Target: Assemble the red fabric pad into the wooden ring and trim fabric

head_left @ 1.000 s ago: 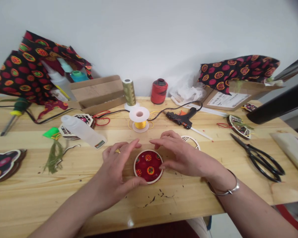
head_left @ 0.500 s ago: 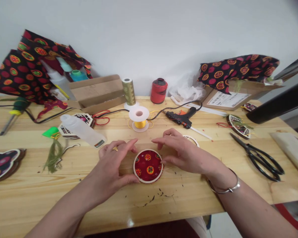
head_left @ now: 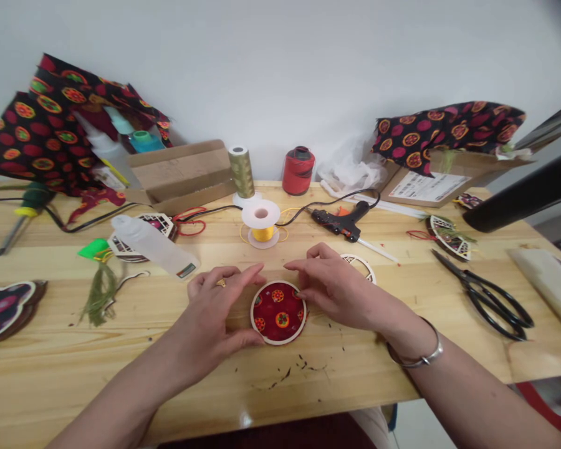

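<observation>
A round disc [head_left: 278, 312] covered in red patterned fabric, with a pale wooden rim, lies flat on the table between my hands. My left hand [head_left: 215, 318], wearing a gold ring, curves around its left side, with the thumb at the lower rim. My right hand [head_left: 336, 293] is at its right side, fingertips touching the upper right rim. Neither hand lifts the disc. Just beyond my right hand, a wooden openwork ring [head_left: 364, 267] is partly hidden by the fingers.
On the pine table [head_left: 121, 374] stand a yellow thread spool [head_left: 262, 234], a hot glue gun [head_left: 339, 226] and a plastic squeeze bottle [head_left: 152, 246]. Black scissors [head_left: 484, 299] lie right; a green tassel [head_left: 100, 293] lies left. Dark fibre bits lie near the table's front edge.
My right fingertips have moved up along the disc's right rim. My left hand has shifted slightly, and the disc stays in place.
</observation>
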`<action>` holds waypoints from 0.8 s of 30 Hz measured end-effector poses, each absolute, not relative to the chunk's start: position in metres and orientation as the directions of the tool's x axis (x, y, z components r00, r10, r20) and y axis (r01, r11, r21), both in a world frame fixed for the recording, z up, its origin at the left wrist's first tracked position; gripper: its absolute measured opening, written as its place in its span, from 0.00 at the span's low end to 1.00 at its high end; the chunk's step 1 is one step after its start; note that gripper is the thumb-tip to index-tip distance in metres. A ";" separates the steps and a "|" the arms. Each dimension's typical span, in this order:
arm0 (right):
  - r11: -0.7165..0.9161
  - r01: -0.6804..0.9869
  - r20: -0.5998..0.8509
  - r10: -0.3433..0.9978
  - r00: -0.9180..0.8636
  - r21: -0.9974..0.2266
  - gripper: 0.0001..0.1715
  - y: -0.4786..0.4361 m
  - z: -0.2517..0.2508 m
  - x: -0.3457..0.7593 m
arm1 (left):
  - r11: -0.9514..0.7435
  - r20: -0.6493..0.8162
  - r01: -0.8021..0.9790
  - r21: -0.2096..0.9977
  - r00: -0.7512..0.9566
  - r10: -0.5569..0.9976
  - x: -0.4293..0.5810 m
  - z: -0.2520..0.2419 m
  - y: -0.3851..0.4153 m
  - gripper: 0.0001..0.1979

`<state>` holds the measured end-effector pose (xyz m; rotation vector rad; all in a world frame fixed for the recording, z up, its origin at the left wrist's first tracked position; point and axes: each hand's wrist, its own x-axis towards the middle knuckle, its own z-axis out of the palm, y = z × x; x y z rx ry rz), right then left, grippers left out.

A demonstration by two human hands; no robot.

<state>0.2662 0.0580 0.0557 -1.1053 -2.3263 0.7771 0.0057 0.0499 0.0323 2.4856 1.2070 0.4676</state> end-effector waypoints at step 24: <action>0.443 0.592 0.103 0.849 -0.518 -0.673 0.26 0.055 0.052 0.264 | -0.569 0.125 0.684 0.457 0.584 0.802 0.007 0.031 0.050 0.42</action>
